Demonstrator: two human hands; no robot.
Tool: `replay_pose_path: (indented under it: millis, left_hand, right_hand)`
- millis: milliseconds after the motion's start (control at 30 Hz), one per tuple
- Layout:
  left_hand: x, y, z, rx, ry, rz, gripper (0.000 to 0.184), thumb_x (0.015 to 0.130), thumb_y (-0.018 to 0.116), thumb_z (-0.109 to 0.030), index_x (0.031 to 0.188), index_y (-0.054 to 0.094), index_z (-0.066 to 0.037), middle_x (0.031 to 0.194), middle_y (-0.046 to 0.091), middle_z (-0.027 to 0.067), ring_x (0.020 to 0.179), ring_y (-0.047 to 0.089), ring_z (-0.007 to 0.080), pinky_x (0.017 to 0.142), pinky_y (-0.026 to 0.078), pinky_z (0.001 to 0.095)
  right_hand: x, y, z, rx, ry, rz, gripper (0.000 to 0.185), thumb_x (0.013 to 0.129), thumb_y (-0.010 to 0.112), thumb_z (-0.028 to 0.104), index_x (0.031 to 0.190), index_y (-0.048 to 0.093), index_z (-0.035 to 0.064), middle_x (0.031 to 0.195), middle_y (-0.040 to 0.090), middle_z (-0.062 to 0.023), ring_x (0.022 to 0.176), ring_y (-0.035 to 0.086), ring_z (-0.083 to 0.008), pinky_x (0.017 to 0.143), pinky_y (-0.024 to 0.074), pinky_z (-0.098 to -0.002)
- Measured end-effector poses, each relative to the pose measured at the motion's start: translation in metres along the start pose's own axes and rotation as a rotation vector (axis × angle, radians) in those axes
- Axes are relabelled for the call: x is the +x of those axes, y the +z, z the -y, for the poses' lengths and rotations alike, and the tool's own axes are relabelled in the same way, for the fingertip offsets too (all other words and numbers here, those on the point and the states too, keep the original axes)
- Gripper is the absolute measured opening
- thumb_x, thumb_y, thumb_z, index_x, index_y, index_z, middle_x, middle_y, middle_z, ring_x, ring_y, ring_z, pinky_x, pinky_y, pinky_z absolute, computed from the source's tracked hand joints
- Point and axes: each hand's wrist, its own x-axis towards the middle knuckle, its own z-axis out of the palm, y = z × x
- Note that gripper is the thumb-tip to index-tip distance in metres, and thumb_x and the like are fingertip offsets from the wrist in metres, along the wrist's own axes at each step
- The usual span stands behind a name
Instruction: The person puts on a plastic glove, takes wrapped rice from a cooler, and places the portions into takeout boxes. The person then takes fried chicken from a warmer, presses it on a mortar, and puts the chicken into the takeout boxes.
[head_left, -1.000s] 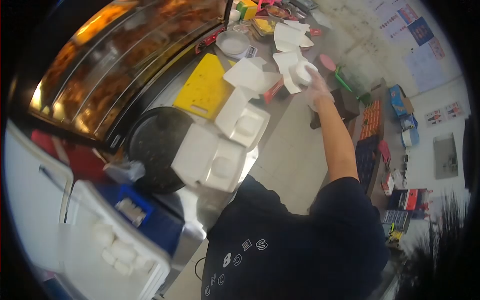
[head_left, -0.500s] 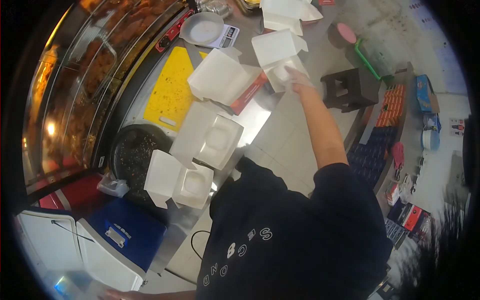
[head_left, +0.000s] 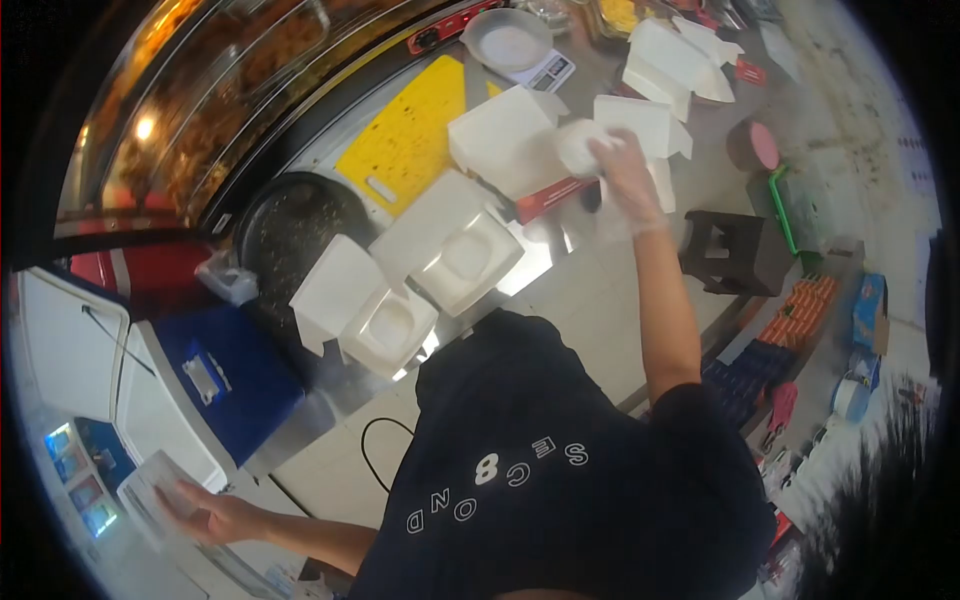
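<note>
My right hand (head_left: 628, 178), in a thin clear glove, is closed on a white rounded bundle (head_left: 582, 148) between two white cartons. One open carton (head_left: 634, 122) lies behind that hand; another (head_left: 504, 138) with a red side is to its left. Nearer my body, two open cartons (head_left: 425, 226) (head_left: 328, 292) each hold a white rounded item (head_left: 466, 256) (head_left: 388, 327). Low on the left, my left hand (head_left: 208, 515) has its fingers bent around something translucent (head_left: 150, 488), too blurred to name.
A black round tray (head_left: 300, 235), yellow board (head_left: 412, 128) and scale (head_left: 548, 73) with a bowl stand by the glass food cabinet (head_left: 215, 90). At left are a blue box lid (head_left: 235, 375) and white cooler (head_left: 165, 400). A dark stool (head_left: 735, 252) stands right.
My right hand has lifted the white bundle from the far carton and moved it left. My left hand has come into view beside the cooler. The camera view has shifted.
</note>
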Motion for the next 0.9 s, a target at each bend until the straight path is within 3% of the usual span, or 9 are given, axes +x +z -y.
replay_pose_path:
  millis: [200, 300, 500, 533, 633, 733, 800, 867, 900]
  left_hand:
    - [-0.010, -0.011, -0.009, -0.177, -0.075, -0.065, 0.031, 0.096, 0.064, -0.019, 0.120, 0.063, 0.001, 0.118, 0.066, 0.0160, 0.096, 0.068, 0.0223, 0.086, 0.057, 0.0289]
    - [-0.016, -0.023, -0.003, -0.062, -0.135, -0.009, 0.032, 0.097, 0.059, -0.012, 0.126, 0.056, 0.004, 0.126, 0.059, 0.0177, 0.112, 0.063, 0.0266, 0.097, 0.057, 0.0335]
    - [-0.020, -0.030, 0.012, -0.095, -0.170, -0.078, 0.032, 0.095, 0.066, -0.015, 0.121, 0.062, 0.002, 0.121, 0.062, 0.0191, 0.102, 0.066, 0.0238, 0.089, 0.057, 0.0306]
    - [-0.020, -0.033, 0.019, -0.073, -0.199, -0.065, 0.032, 0.095, 0.065, -0.014, 0.122, 0.061, 0.003, 0.122, 0.062, 0.0193, 0.103, 0.066, 0.0242, 0.089, 0.057, 0.0311]
    - [-0.016, -0.033, 0.039, -0.044, -0.187, -0.051, 0.033, 0.096, 0.063, -0.013, 0.124, 0.059, 0.004, 0.123, 0.062, 0.0182, 0.107, 0.064, 0.0248, 0.091, 0.057, 0.0318]
    - [-0.017, -0.045, 0.060, 0.130, -0.211, -0.091, 0.035, 0.095, 0.063, -0.011, 0.126, 0.058, 0.004, 0.125, 0.063, 0.0164, 0.111, 0.062, 0.0246, 0.095, 0.051, 0.0326]
    - [-0.011, -0.066, 0.086, 0.275, -0.192, -0.094, 0.039, 0.092, 0.066, -0.009, 0.128, 0.058, 0.003, 0.127, 0.063, 0.0170, 0.115, 0.059, 0.0241, 0.098, 0.044, 0.0344]
    - [-0.004, -0.087, 0.119, 0.194, -0.190, -0.197, 0.039, 0.092, 0.065, -0.006, 0.129, 0.056, 0.004, 0.128, 0.060, 0.0163, 0.118, 0.057, 0.0240, 0.100, 0.043, 0.0340]
    - [0.002, -0.098, 0.133, 0.165, -0.244, -0.288, 0.039, 0.092, 0.065, -0.005, 0.129, 0.056, 0.004, 0.128, 0.060, 0.0166, 0.118, 0.057, 0.0242, 0.101, 0.043, 0.0345]
  right_hand:
    - [0.035, 0.073, -0.055, -0.131, 0.009, 0.114, 0.048, 0.084, 0.070, 0.025, 0.118, 0.050, -0.0027, 0.107, 0.063, -0.0206, 0.103, 0.061, -0.0348, 0.089, 0.0483, -0.0390]
    - [0.024, 0.080, -0.074, -0.463, -0.017, 0.133, 0.044, 0.083, 0.069, 0.028, 0.114, 0.055, -0.0008, 0.108, 0.063, -0.0250, 0.104, 0.061, -0.0396, 0.089, 0.0483, -0.0411]
    - [0.047, 0.078, -0.198, -1.123, -0.596, 0.489, 0.043, 0.084, 0.063, 0.036, 0.107, 0.064, 0.0001, 0.104, 0.066, -0.0245, 0.105, 0.063, -0.0428, 0.089, 0.0506, -0.0460]
    - [0.041, 0.073, -0.198, -1.016, -0.459, 0.469, 0.040, 0.086, 0.061, 0.035, 0.110, 0.065, 0.0031, 0.103, 0.066, -0.0234, 0.105, 0.063, -0.0411, 0.089, 0.0506, -0.0467]
    - [0.023, 0.071, -0.177, -1.174, -0.433, 0.535, 0.050, 0.090, 0.056, 0.047, 0.119, 0.064, 0.0080, 0.113, 0.067, -0.0197, 0.109, 0.063, -0.0362, 0.089, 0.0505, -0.0496]
    - [0.058, 0.068, -0.289, -1.363, -0.460, 0.472, 0.046, 0.092, 0.055, 0.046, 0.129, 0.062, 0.0205, 0.135, 0.058, -0.0156, 0.126, 0.053, -0.0338, 0.108, 0.0381, -0.0486]
    - [0.047, 0.056, -0.197, -1.378, -0.385, 0.796, 0.053, 0.096, 0.052, 0.047, 0.141, 0.052, 0.0189, 0.150, 0.042, -0.0179, 0.141, 0.035, -0.0344, 0.117, 0.0253, -0.0484]
    - [0.003, 0.069, -0.103, -0.917, -0.308, 0.164, 0.063, 0.093, 0.061, 0.040, 0.142, 0.047, 0.0018, 0.146, 0.046, -0.0224, 0.133, 0.045, -0.0360, 0.112, 0.0339, -0.0459]
    - [-0.043, 0.100, 0.025, -0.987, -0.044, 0.170, 0.065, 0.091, 0.066, 0.036, 0.138, 0.048, -0.0054, 0.143, 0.048, -0.0244, 0.129, 0.049, -0.0354, 0.110, 0.0364, -0.0433]
